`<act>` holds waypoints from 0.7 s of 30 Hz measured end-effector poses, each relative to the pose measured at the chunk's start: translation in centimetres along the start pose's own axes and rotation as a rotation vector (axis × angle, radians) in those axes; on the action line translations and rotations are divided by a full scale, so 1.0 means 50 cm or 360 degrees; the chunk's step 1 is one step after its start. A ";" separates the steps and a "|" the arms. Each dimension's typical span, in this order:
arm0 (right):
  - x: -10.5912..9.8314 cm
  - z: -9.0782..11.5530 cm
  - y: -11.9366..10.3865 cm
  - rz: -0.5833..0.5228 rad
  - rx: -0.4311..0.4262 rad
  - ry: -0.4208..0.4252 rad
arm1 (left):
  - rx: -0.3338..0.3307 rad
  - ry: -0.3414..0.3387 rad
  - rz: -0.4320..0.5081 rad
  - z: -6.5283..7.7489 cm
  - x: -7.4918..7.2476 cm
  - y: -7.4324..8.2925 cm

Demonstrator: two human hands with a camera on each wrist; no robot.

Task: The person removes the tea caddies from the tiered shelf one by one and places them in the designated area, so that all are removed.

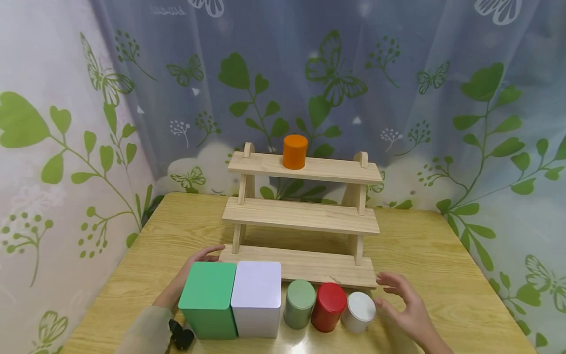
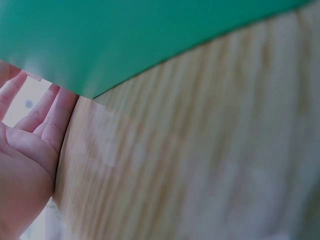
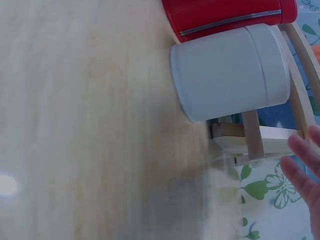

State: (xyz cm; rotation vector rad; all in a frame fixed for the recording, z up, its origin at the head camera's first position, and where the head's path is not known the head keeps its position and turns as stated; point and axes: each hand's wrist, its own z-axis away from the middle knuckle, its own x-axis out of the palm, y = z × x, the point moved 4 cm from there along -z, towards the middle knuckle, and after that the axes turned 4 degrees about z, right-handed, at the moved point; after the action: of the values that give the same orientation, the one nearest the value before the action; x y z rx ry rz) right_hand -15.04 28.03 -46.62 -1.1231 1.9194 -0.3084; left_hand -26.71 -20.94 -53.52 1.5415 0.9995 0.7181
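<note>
A three-tier wooden display rack (image 1: 305, 216) stands on the table, with an orange canister (image 1: 295, 152) on its top tier. My left hand (image 1: 198, 256) is at the left end of the bottom tier, fingertips right at the board; behind the green box, part of it is hidden. Near the rack's right end, my right hand (image 1: 409, 307) holds nothing, fingers spread and slightly bent. Along the rack's front stand a green box (image 1: 209, 285), a pale lilac box (image 1: 256, 285), a light green canister (image 1: 299, 305), a red canister (image 1: 328, 307) and a white canister (image 1: 358, 312).
A wood-grain table (image 1: 420, 246) carries everything. Curtains with green leaves and butterflies (image 1: 336, 69) hang behind it and along both sides. Small raised stops (image 1: 361, 159) stick up at both ends of the top tier. On the left wrist is a black strap fitting (image 1: 180, 335).
</note>
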 end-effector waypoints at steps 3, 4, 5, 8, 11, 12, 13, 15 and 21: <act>-0.002 -0.010 -0.002 -0.0013 -0.0009 0.0014 | -0.0014 0.0008 0.0000 0.000 0.001 0.001; -0.003 -0.014 -0.003 -0.0021 -0.0010 0.0014 | -0.0009 0.0007 -0.0004 0.000 0.001 0.002; -0.003 -0.018 -0.004 -0.0028 -0.0004 0.0017 | -0.0022 0.0016 -0.0007 0.000 0.001 0.002; -0.005 -0.032 -0.008 -0.0034 0.0002 0.0025 | -0.0047 0.0034 -0.0014 0.000 0.002 0.004; -0.006 -0.046 -0.014 -0.0055 -0.0059 0.0051 | -0.0084 0.0049 -0.0010 0.000 0.002 0.006; -0.006 -0.051 -0.016 -0.0067 -0.0096 0.0065 | -0.0092 0.0051 -0.0005 -0.001 0.003 0.006; -0.007 -0.056 -0.019 -0.0079 -0.0139 0.0080 | -0.0100 0.0052 0.0000 -0.001 0.003 0.006; -0.007 -0.065 -0.023 -0.0092 -0.0208 0.0107 | -0.0118 0.0059 0.0006 0.000 0.004 0.006; -0.008 -0.096 -0.045 -0.0038 -0.0224 0.0109 | 0.0024 0.0000 -0.0023 0.000 0.003 0.009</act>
State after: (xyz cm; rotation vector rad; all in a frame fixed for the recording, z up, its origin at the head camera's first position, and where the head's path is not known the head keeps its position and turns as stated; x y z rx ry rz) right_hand -17.37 26.14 -42.26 -1.2429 2.0144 -0.2299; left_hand -26.52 -20.81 -53.11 1.5460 1.0170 0.7017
